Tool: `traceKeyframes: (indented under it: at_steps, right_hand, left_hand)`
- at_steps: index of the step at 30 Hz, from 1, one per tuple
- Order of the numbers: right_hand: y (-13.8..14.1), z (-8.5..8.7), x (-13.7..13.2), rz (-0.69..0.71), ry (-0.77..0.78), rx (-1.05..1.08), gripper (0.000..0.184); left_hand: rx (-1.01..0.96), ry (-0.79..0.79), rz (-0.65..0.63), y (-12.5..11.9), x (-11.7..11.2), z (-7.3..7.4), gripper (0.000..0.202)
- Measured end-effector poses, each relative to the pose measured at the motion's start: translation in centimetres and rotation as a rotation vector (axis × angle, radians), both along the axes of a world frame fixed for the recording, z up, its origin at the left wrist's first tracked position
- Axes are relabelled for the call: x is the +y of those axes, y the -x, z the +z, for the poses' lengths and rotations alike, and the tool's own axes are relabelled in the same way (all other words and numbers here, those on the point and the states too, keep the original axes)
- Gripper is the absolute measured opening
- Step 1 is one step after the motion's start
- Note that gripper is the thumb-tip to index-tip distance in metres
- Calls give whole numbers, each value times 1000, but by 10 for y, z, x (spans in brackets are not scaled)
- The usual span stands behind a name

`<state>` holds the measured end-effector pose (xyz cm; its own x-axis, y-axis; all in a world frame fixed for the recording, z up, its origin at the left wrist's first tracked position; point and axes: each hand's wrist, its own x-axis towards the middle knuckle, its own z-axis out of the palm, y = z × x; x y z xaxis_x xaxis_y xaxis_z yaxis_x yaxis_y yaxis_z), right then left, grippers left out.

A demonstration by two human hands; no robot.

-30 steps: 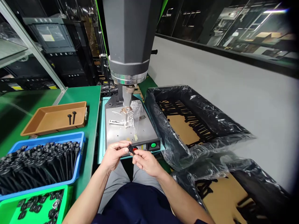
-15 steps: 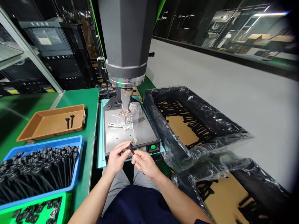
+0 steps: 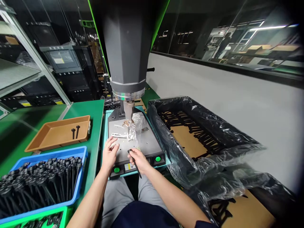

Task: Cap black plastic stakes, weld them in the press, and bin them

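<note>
A black bolt-like part with a ridged shank (image 3: 136,167) is pinched near its head by my right hand (image 3: 140,160). It slants down toward my lap over the front edge of the machine's base. My left hand (image 3: 110,154) hovers at the left side of the metal base plate (image 3: 152,146), fingers apart and holding nothing. Behind the hands, the machine's press head (image 3: 128,63) comes down to a metal tool (image 3: 129,109). Under that tool is a fixture (image 3: 130,128) partly wrapped in clear plastic.
At left are a brown tray (image 3: 54,130) with two black bolts, a blue bin (image 3: 80,186) full of them and a green bin (image 3: 65,215) of small black parts. Two plastic-lined boxes (image 3: 237,145) stand at right. Green buttons (image 3: 158,158) mark the base's front corners.
My left hand has let go of the black bolt and moved left, its fingers spreading. My right hand keeps the bolt, now more fully in view. The camera view has tilted up slightly.
</note>
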<state>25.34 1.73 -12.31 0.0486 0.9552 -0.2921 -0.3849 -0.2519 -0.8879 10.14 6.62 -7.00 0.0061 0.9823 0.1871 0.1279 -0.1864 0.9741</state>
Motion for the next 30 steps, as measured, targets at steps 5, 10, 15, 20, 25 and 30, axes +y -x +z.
traceKeyframes:
  at_steps: [5, 10, 15, 20, 25, 30]
  right_hand:
    - [15, 9, 39, -102, -83, 125, 36]
    - [11, 12, 65, -151, -196, 147, 42]
    - [-20, 18, 83, -310, -403, -99, 37]
    - [-44, 35, 105, -425, -518, -334, 30]
    - [-46, 36, 130, -389, -551, -237, 33]
    - [-43, 38, 146, -293, -500, -138, 40]
  left_hand:
    - [8, 37, -126, -3, 48, 16, 40]
    - [-272, 245, -310, -17, 76, 9, 51]
    - [-332, 205, -227, -26, 86, 10, 48]
    - [-364, 150, -220, -36, 90, 17, 50]
    - [-365, 140, -227, -40, 98, 20, 59]
    - [-363, 129, -226, -38, 105, 21, 60]
